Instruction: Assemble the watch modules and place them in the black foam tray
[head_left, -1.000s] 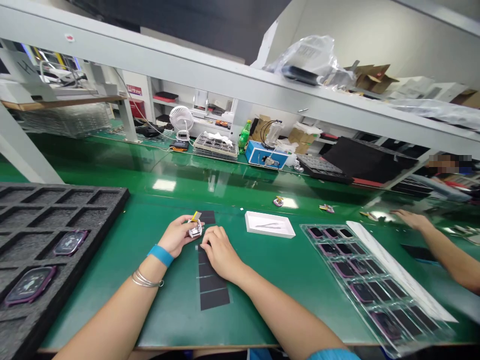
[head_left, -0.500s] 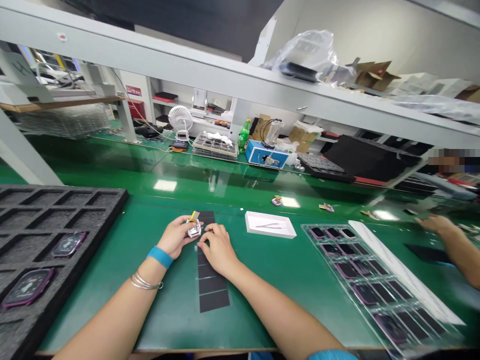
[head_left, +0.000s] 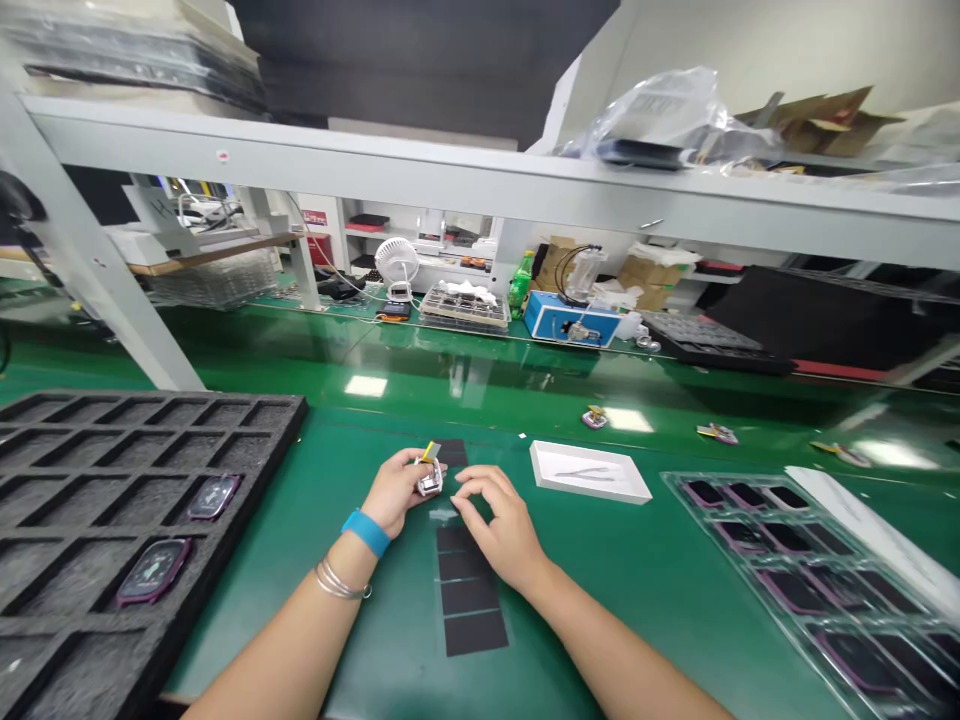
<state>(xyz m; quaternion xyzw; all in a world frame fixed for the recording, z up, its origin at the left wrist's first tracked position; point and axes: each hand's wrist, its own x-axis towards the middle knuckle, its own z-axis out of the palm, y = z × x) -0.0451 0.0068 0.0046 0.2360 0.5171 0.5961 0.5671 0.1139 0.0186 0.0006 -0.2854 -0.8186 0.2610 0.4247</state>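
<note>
L hand, closed round small white part, holds it over table, yellow-edged tab pointing approx. 1 o'clk; R hand, curled near-pinched, can't tell if holding anything, just beside at part's 4 o'clk.

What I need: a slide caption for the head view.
Left hand holding a white part beside the right hand, green worktop below.
</note>
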